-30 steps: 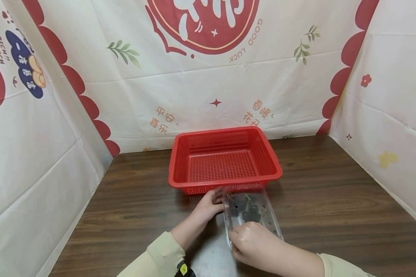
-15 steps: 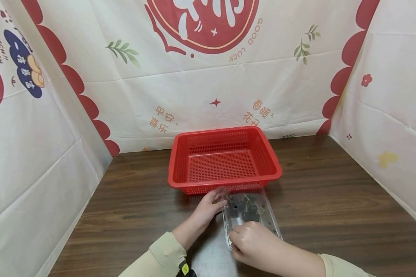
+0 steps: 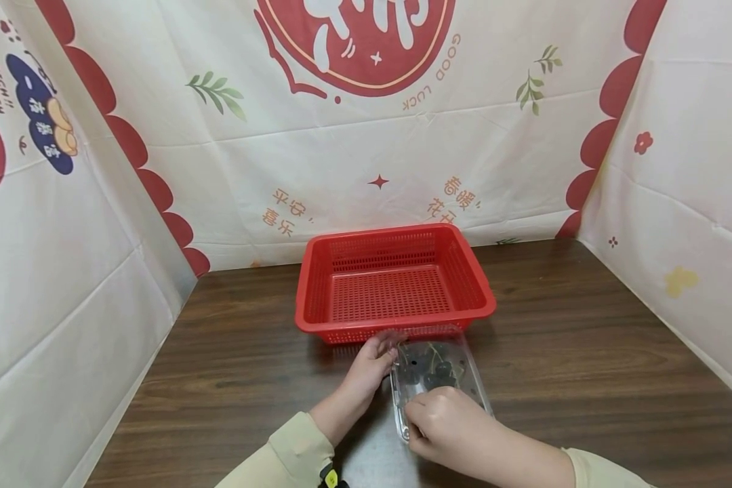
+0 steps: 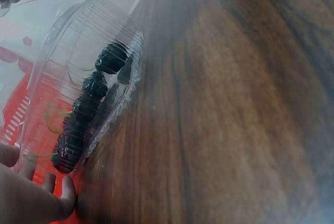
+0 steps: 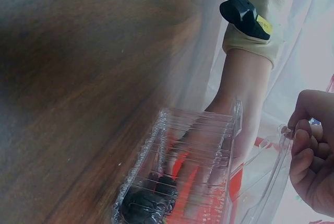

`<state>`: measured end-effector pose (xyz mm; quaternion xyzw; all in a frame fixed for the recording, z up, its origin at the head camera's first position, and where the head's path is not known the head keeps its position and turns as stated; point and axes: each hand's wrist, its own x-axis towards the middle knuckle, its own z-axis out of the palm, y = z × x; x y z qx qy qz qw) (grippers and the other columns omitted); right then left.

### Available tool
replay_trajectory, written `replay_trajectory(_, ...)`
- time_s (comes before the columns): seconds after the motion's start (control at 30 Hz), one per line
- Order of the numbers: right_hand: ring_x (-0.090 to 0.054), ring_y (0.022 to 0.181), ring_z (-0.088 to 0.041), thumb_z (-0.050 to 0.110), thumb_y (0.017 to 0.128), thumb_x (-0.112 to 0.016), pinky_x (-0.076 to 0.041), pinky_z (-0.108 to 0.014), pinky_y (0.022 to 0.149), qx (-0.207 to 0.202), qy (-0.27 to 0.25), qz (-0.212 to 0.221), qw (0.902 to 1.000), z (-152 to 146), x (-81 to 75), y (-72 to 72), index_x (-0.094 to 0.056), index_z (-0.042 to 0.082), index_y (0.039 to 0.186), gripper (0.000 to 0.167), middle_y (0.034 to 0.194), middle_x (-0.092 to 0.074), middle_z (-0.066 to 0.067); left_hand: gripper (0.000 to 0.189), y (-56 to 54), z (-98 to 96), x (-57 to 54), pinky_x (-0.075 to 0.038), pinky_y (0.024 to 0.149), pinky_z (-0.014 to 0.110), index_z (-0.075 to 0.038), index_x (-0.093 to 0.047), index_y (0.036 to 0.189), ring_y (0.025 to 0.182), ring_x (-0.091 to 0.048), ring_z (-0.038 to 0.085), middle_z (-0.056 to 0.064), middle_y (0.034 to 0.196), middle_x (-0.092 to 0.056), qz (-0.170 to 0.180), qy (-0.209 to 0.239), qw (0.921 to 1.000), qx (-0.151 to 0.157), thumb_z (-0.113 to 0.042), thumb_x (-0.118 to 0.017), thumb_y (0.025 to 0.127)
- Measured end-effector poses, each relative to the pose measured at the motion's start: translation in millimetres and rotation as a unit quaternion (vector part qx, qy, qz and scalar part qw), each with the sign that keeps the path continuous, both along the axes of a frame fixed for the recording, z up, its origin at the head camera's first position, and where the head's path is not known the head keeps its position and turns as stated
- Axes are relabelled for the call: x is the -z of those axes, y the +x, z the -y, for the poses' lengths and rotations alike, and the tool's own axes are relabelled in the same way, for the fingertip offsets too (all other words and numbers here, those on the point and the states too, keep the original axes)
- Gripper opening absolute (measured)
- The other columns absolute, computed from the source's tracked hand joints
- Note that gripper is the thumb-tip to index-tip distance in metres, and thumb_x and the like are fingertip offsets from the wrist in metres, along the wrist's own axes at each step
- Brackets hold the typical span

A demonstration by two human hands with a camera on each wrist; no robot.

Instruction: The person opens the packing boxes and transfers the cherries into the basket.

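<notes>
A clear plastic clamshell box (image 3: 402, 393) stands on the table, against or just in front of a red basket. Dark round fruits (image 4: 86, 106) on thin green stems lie inside, seen through the ribbed wall. My left hand (image 3: 366, 369) holds the box's far left corner, thumb along the side and fingers round the far end. At the near end, my right hand (image 3: 454, 430) has curled fingers and pinches the edge of the lid (image 5: 274, 182). In the right wrist view the lid stands tilted up from the lower half. The right hand hides the box's near right part in the head view.
The red perforated basket (image 3: 303, 291) sits behind the box, with nothing seen inside it. Dark wood table (image 3: 238, 379) surrounds both. White printed cloth (image 3: 341, 156) hangs at the back and both sides.
My left hand has shifted slightly right and farther round the box's corner. The box has turned or slid a little left. My right hand stays nearly in place on the lid edge.
</notes>
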<state>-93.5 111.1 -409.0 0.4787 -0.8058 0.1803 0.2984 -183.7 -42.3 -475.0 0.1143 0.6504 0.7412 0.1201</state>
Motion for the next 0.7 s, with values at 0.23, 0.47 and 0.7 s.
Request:
replay_trajectory(0.23, -0.024, 0.047, 0.001, 0.002, 0.054, -0.07, -0.024, -0.014, 0.042, -0.002, -0.009, 0.006, 0.9999, -0.3, -0.1, 0.1, -0.039, 0.02, 0.058, 0.036, 0.054, -0.032, 0.014, 0.037, -0.6, -2.9, -1.1, -0.046, 0.078, 0.025, 0.01, -0.044, 0.135, 0.111, -0.056, 0.029, 0.022, 0.131, -0.056, 0.013, 0.01, 0.9996, -0.022, -0.001, -0.045, 0.099)
replay_trajectory(0.47, -0.029, 0.044, -0.001, 0.004, 0.054, -0.071, -0.028, -0.017, 0.042, -0.003, -0.01, 0.004, 0.9999, -0.9, -0.9, 0.4, -0.04, 0.02, 0.057, 0.036, 0.054, -0.035, 0.014, 0.036, -0.9, -2.2, -2.6, -0.045, 0.075, 0.023, 0.012, -0.048, 0.132, 0.105, -0.057, 0.021, 0.023, 0.127, -0.059, 0.034, 0.027, 0.9987, -0.028, 0.0, -0.047, 0.098)
replay_trajectory(0.7, -0.028, 0.046, 0.002, 0.003, 0.055, -0.071, -0.027, -0.014, 0.043, -0.015, -0.018, 0.016, 0.9996, -1.1, -1.9, 2.7, -0.04, 0.021, 0.058, 0.035, 0.055, -0.034, 0.015, 0.038, -3.9, -0.8, 0.1, -0.046, 0.074, 0.021, 0.018, -0.045, 0.131, 0.096, -0.059, 0.012, 0.023, 0.12, -0.062, 0.047, 0.053, 0.9967, -0.04, 0.004, -0.047, 0.096)
